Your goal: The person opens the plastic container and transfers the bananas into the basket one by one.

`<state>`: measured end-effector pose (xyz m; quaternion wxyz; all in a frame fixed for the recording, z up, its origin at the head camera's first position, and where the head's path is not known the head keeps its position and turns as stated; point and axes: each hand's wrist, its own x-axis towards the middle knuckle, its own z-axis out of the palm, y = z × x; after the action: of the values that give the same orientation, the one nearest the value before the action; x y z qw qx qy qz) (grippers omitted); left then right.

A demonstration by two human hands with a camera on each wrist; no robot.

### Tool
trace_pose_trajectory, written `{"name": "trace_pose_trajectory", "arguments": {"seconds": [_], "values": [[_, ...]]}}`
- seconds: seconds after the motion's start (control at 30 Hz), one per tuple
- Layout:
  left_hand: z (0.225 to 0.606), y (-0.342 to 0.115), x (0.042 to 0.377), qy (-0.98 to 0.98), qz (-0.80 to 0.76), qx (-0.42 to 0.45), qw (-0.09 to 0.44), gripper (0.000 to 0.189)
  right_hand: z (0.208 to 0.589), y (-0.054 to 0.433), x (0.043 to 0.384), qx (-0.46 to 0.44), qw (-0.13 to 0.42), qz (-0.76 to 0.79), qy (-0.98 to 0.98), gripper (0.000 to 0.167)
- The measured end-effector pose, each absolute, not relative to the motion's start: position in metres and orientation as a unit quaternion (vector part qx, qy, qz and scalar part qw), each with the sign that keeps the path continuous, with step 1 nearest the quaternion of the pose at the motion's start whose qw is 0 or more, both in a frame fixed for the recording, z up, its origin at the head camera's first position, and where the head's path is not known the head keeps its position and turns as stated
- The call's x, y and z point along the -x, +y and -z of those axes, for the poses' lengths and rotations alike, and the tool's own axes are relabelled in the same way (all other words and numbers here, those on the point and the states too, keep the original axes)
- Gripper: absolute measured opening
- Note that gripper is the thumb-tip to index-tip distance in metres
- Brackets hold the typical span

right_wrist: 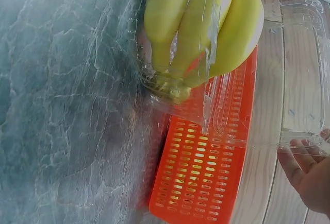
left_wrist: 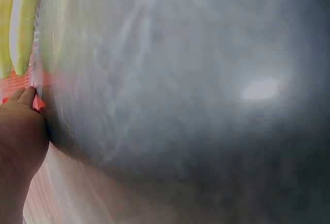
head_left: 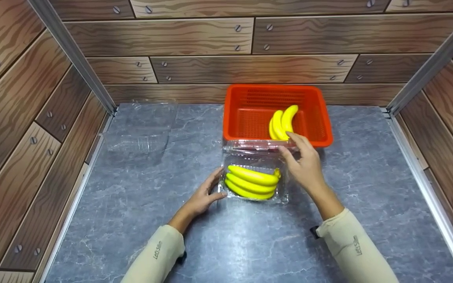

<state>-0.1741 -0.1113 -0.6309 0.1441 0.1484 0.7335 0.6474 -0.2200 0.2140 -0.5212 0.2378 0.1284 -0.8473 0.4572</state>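
A clear plastic clamshell box (head_left: 283, 197) lies on the table with a bunch of yellow bananas (head_left: 252, 181) in its base. Its hinged lid (head_left: 254, 145) stands raised at the far side. My left hand (head_left: 201, 196) touches the box's left side, fingers fairly straight and thumb by the front corner. At the lid's right end, my right hand (head_left: 307, 165) pinches the edge between thumb and fingers. In the right wrist view the bananas (right_wrist: 206, 23) show through the box wall, with the lid (right_wrist: 296, 80) upright and my right hand (right_wrist: 312, 183) at its corner.
Directly behind the box stands a red plastic basket (head_left: 325, 118) holding another bunch of bananas (head_left: 281, 124). A second clear clamshell box (head_left: 136, 143) lies open at the back left. Wood-patterned walls (head_left: 203, 37) enclose the grey marbled table (head_left: 140, 220).
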Motion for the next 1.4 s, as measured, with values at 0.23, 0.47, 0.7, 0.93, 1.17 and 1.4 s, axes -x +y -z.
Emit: {"name": "trace_pose_trajectory", "arguments": {"seconds": [0.23,0.47,0.7,0.93,1.17,1.4], "values": [[0.631,-0.111,0.175,0.719,-0.662,-0.152,0.146,0.078,0.521,0.21,0.23,-0.091,0.237,-0.512,-0.821,0.047],[0.633,-0.112,0.173,0.718,-0.659,-0.165,0.151,0.077,0.518,0.206,0.236,-0.025,0.217,-0.533,-0.817,0.042],[0.634,-0.11,0.174,0.744,-0.626,-0.178,0.153,0.089,0.514,0.202,0.233,0.016,0.222,-0.536,-0.814,0.046],[0.634,-0.11,0.172,0.755,-0.615,-0.166,0.154,0.092,0.519,0.204,0.223,0.011,0.241,-0.528,-0.814,0.052],[0.634,-0.11,0.173,0.755,-0.617,-0.162,0.152,0.09,0.524,0.207,0.21,-0.019,0.296,-0.49,-0.819,0.052],[0.631,-0.111,0.173,0.756,-0.617,-0.162,0.147,0.088,0.526,0.206,0.2,0.001,0.288,-0.502,-0.815,0.034]]}}
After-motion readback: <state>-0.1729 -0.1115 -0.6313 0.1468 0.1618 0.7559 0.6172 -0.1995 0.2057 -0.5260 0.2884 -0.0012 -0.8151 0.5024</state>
